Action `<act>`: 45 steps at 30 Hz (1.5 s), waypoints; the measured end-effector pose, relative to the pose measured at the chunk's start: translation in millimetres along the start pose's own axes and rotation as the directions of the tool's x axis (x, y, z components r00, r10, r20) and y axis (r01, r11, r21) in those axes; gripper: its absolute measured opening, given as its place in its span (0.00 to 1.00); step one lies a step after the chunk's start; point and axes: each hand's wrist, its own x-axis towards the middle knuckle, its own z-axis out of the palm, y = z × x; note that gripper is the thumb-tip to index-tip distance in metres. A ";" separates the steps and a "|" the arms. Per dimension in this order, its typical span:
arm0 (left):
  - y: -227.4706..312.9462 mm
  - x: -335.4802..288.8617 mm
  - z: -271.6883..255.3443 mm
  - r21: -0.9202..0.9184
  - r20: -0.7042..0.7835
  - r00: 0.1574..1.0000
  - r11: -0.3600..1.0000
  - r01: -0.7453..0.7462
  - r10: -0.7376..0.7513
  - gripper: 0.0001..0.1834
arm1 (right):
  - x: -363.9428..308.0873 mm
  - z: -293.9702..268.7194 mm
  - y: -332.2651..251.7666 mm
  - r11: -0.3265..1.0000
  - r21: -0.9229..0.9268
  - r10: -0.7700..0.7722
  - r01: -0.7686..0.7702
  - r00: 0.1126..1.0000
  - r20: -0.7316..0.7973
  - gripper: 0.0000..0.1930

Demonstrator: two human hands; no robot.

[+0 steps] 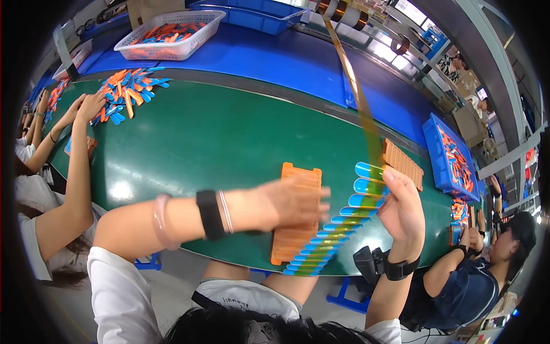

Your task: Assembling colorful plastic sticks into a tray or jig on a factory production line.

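My right hand point(403, 207) pinches a translucent amber tape point(358, 94) beside the topmost of several flat blue strips with rounded ends point(366, 186). The strips lie crosswise in a row along the tape, which slants down toward the near table edge. My left hand point(289, 203) is blurred by motion, its fingers stretched out over an orange grooved block point(289, 241); whether it touches the block I cannot tell. Beyond my right hand lies a second, browner grooved block point(403, 165).
The green table point(223, 126) carries a heap of orange and blue strips point(129, 92) at the left. A white basket point(172, 37) and a blue bin point(452, 157) hold more strips. Tape rolls point(344, 12) hang at the back. Co-workers sit at both sides, including a person point(464, 286) at the right.
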 end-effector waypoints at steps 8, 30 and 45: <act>-31.3 -24.1 -6.5 -0.020 0.173 0.872 0.884 0.467 -0.457 0.33 | 11.1 4.6 17.5 0.993 -0.118 -0.006 0.012 0.999 0.053 0.07; 0.1 1.1 -61.5 -0.934 0.355 0.629 -0.241 0.263 -0.692 0.10 | 19.4 28.5 26.8 0.939 -0.345 0.008 0.022 0.996 0.086 0.11; 34.3 12.8 -92.8 -0.990 0.133 0.497 -0.093 0.105 -0.857 0.08 | -18.0 55.0 25.5 0.936 -0.250 -0.253 0.249 0.967 0.016 0.08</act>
